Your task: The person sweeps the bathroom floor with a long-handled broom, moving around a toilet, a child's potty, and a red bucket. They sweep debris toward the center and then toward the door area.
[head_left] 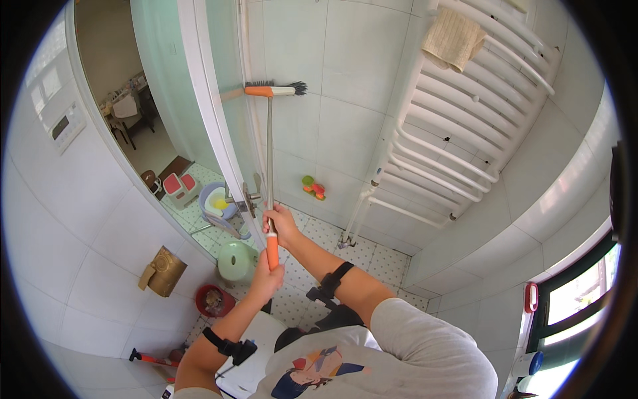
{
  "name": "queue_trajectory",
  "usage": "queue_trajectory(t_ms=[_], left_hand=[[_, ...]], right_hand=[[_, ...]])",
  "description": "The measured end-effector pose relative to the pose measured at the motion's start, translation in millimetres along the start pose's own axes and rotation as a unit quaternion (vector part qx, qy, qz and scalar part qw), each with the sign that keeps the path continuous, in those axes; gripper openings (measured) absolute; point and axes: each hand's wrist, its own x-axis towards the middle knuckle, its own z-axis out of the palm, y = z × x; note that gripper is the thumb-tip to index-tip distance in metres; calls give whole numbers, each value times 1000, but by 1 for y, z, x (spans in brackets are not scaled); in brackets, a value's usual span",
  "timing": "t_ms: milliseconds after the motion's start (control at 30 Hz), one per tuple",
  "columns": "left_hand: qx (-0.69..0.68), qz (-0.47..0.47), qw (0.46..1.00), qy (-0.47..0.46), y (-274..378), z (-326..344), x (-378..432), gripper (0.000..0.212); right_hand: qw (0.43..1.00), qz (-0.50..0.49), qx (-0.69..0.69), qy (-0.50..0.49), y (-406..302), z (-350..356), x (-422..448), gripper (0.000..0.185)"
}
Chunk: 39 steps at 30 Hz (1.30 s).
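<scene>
My left hand (267, 280) is closed around the orange grip at the lower end of a long-handled scrub brush (269, 154). Higher up, my right hand (281, 225) grips the metal pole just above the grip. The orange-and-white brush head (270, 91) is raised beside the white-tiled wall (294, 134) and the edge of the frosted glass door (224, 65). Its dark bristles face away from me, near the tiles; whether they touch cannot be told. The door handle (249, 197) is close to the pole, left of my right hand.
A white towel radiator (453, 119) with a beige towel (452, 40) is mounted at the right. Low on the wall hang small toys (313, 188). A green stool (236, 261), a red waste bin (214, 300) and a child's potty seat (218, 200) stand at the left.
</scene>
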Motion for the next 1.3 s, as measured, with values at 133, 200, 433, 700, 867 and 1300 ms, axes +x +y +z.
queue_trajectory(t_ms=[133, 200, 433, 700, 867, 1300], left_hand=[[90, 57, 994, -11, -29, 0, -16, 51], [118, 66, 990, -33, -30, 6, -19, 52], [46, 8, 992, -119, -32, 45, 7, 47], [6, -191, 966, -172, -129, 32, 16, 24], [281, 54, 958, 21, -175, 58, 4, 27], [188, 149, 970, 31, -5, 97, 116, 30]], right_hand=[[986, 91, 108, -85, -15, -24, -4, 17], [990, 70, 85, -91, -35, -33, -12, 20], [999, -30, 32, -9, -104, -42, -8, 35], [981, -72, -68, 164, -12, -108, -18, 43], [977, 28, -71, 201, 13, -132, -21, 46], [964, -208, -152, 60, -180, -53, 31, 49]])
